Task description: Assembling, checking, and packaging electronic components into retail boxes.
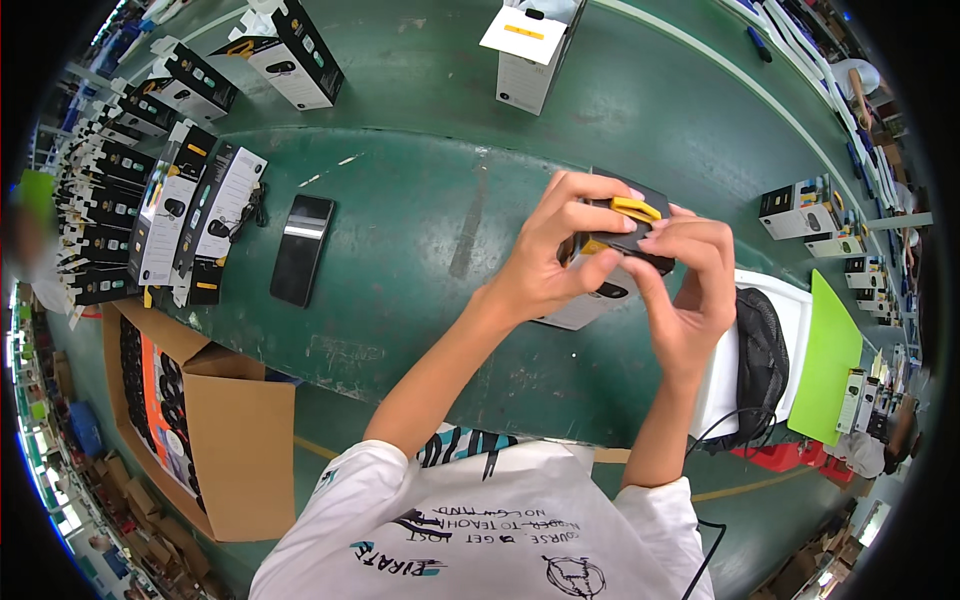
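Note:
A black-and-white product carton (582,312) stands on the green table in front of me, with a yellow carry handle (636,208) on its dark top. My left hand (550,255) grips the top from the left, its fingers bent over the edge by the handle and its thumb against the front. On the other side, my right hand (695,290) has fingertips on the top and its thumb near the front edge. Both hands hide part of the carton's upper end.
On the green worktable (420,240) lies a black phone (302,250). Rows of similar cartons (165,205) stand at the left; an open carton (535,60) is at the far side. A white tray (797,325) with a black mesh pouch (762,350) sits right. A brown box (245,450) is lower left.

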